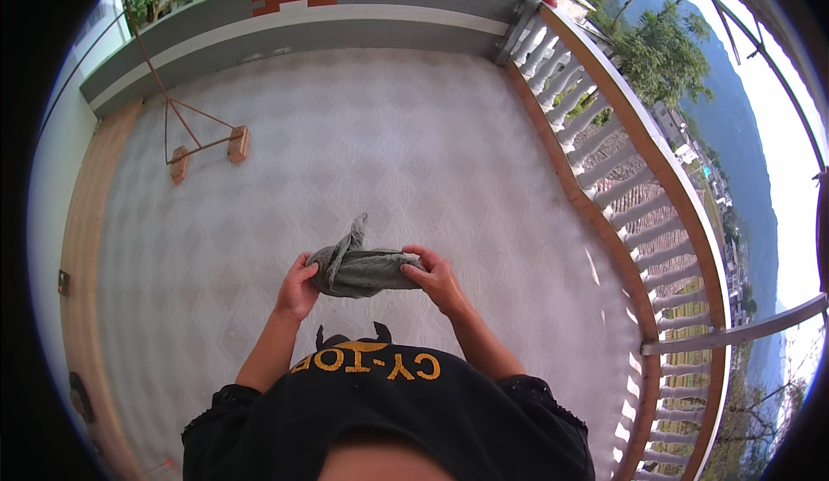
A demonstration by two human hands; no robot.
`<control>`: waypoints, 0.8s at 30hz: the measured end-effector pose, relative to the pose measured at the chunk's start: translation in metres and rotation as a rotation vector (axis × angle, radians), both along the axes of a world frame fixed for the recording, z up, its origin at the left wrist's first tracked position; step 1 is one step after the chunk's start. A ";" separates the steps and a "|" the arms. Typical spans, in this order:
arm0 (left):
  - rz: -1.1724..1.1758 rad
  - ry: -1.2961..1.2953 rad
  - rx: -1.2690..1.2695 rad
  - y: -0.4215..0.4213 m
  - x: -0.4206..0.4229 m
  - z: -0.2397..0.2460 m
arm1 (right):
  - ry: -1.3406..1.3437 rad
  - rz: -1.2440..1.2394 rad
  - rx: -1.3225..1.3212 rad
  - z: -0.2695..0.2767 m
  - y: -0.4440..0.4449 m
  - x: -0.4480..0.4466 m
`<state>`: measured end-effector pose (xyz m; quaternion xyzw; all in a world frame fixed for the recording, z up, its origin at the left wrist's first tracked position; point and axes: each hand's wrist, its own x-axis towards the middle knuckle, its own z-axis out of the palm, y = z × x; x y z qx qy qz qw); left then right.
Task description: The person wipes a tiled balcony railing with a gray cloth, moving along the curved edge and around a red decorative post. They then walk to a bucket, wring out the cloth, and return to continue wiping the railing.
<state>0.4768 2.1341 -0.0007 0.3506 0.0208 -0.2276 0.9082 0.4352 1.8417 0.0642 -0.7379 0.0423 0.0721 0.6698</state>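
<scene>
A grey cloth (369, 270), folded and partly twisted, stretches between my two hands in front of my body. My left hand (302, 285) grips its bunched left end, with the thumb on top. The flatter right end is pinched between the thumb and fingers of my right hand (435, 276). From the bunched part a narrow twisted end of the cloth sticks up and away from me. The fingers under the cloth are partly hidden. Beyond it lies the patterned tile floor (401, 157).
A rusty metal stand (194, 144) rests on bricks (238, 144) at the far left. Along the right runs a balustrade (596, 157) with white balusters. A low grey wall (401, 27) closes the far side. A pale wall (55, 209) rises on the left.
</scene>
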 end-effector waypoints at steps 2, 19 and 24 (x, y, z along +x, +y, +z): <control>0.023 -0.008 0.018 -0.006 0.039 0.008 | -0.001 0.125 -0.057 0.000 0.001 0.058; -0.141 -0.351 0.916 -0.090 0.488 -0.092 | 0.047 0.259 0.137 0.065 -0.048 0.501; 0.034 -0.021 0.393 -0.108 0.638 -0.094 | -0.098 0.106 -0.230 0.037 -0.132 0.631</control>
